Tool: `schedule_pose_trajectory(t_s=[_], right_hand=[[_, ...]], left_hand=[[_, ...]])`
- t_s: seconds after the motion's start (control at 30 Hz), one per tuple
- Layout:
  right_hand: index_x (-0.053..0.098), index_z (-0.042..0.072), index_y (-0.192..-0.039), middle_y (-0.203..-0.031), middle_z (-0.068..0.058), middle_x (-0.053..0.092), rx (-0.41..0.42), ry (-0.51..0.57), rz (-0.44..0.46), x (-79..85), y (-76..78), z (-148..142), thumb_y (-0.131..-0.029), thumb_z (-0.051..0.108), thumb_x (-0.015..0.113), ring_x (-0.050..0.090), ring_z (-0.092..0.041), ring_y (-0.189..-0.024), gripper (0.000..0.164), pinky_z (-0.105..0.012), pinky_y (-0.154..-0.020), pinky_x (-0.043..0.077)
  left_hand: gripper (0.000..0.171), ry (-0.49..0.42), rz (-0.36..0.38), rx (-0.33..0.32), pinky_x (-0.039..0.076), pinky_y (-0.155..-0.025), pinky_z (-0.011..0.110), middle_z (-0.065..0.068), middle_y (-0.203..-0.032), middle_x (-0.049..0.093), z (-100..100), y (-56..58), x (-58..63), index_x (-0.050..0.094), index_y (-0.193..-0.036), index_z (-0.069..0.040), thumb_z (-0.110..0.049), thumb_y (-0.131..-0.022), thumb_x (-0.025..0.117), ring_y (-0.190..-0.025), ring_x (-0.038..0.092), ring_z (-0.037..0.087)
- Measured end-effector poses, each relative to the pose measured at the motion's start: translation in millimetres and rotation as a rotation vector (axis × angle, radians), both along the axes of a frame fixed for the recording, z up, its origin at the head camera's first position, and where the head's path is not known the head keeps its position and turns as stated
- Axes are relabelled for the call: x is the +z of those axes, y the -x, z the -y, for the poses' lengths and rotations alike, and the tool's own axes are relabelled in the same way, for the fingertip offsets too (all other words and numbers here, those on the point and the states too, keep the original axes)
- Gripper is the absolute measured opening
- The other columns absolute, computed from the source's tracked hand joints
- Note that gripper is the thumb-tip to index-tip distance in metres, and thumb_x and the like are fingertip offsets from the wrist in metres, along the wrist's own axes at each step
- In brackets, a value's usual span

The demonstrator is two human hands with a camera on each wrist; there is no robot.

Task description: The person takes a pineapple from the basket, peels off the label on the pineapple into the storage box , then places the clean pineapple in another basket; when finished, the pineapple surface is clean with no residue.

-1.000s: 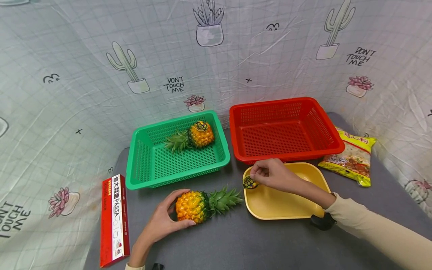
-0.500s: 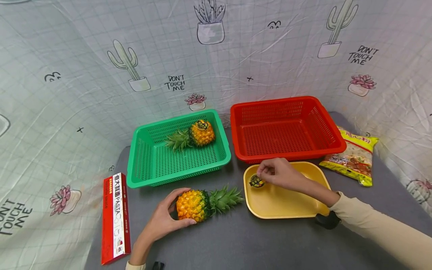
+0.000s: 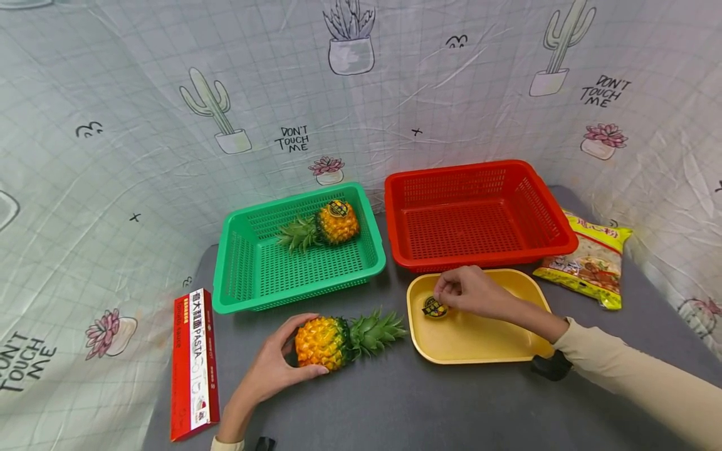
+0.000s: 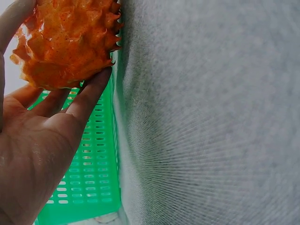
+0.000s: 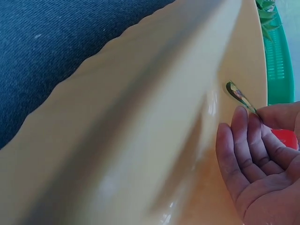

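Note:
My left hand (image 3: 277,363) grips the base of a small pineapple (image 3: 321,343) lying on its side on the grey table, leaves pointing right. In the left wrist view, thumb and fingers curve round the knobbly orange fruit (image 4: 70,42). Over the yellow tray (image 3: 474,344), my right hand (image 3: 474,293) pinches a round black-and-gold sticker (image 3: 435,307) between thumb and index finger. The right wrist view shows the sticker (image 5: 238,93) edge-on and slightly curled, close above the tray's inner surface. Whether it touches the tray I cannot tell.
A green basket (image 3: 299,293) at the back left holds another pineapple (image 3: 337,227) bearing a similar sticker. Behind the tray stands a red basket (image 3: 479,255). A yellow noodle bag (image 3: 592,263) lies at the right, a red pasta box (image 3: 192,366) at the left.
My right hand has moved a little to the right with the sticker, from the tray's left rim to over its inside. The left hand and its pineapple have stayed in place.

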State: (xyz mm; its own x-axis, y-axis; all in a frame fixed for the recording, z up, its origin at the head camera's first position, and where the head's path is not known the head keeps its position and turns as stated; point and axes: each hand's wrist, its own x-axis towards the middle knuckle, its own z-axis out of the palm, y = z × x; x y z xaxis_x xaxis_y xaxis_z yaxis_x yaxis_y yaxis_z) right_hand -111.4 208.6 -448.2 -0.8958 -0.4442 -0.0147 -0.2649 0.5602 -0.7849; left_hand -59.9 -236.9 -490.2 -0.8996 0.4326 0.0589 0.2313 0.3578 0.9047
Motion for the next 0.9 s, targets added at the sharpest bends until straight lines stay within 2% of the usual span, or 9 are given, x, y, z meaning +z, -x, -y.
schedule_pose_trajectory(t_s=[0.17,0.47,0.67,0.9], right_hand=[[0.078,0.007,-0.093,-0.078,0.003,0.071,0.032,-0.024,-0.002,-0.3,0.8,-2.8,-0.095,0.005,0.073,0.06,-0.012,-0.067,0.006,-0.025,-0.059,0.049],[0.078,0.008,-0.09,-0.073,0.007,0.066,0.098,-0.039,-0.034,-2.9,5.8,-7.6,-0.092,0.0,0.073,0.057,-0.01,-0.061,0.01,-0.024,-0.057,0.048],[0.077,0.009,-0.09,-0.073,0.007,0.065,0.143,-0.059,-0.016,-4.7,7.7,-7.6,-0.092,0.0,0.074,0.057,-0.008,-0.06,0.01,-0.024,-0.058,0.048],[0.077,0.01,-0.086,-0.073,0.01,0.063,0.183,-0.089,-0.081,-5.3,10.7,-7.1,-0.091,0.001,0.077,0.054,-0.004,-0.059,0.011,-0.023,-0.058,0.046]], left_hand=[[0.09,-0.028,-0.002,-0.015,0.052,-0.102,0.035,0.006,-0.156,0.049,-0.3,0.6,-1.4,0.051,-0.155,-0.026,-0.022,-0.078,0.098,-0.134,0.055,0.025],[0.09,-0.023,0.017,0.009,0.052,-0.103,0.036,0.001,-0.155,0.05,-0.3,-0.9,-0.7,0.052,-0.154,-0.029,-0.024,-0.077,0.099,-0.134,0.054,0.023],[0.089,-0.033,-0.007,-0.014,0.052,-0.102,0.035,0.003,-0.155,0.05,-0.7,-1.0,-2.3,0.051,-0.155,-0.026,-0.024,-0.079,0.098,-0.134,0.054,0.025],[0.089,-0.028,0.001,-0.003,0.053,-0.102,0.036,-0.001,-0.154,0.05,-0.1,-0.3,-2.5,0.052,-0.155,-0.028,-0.023,-0.078,0.098,-0.133,0.055,0.025]])
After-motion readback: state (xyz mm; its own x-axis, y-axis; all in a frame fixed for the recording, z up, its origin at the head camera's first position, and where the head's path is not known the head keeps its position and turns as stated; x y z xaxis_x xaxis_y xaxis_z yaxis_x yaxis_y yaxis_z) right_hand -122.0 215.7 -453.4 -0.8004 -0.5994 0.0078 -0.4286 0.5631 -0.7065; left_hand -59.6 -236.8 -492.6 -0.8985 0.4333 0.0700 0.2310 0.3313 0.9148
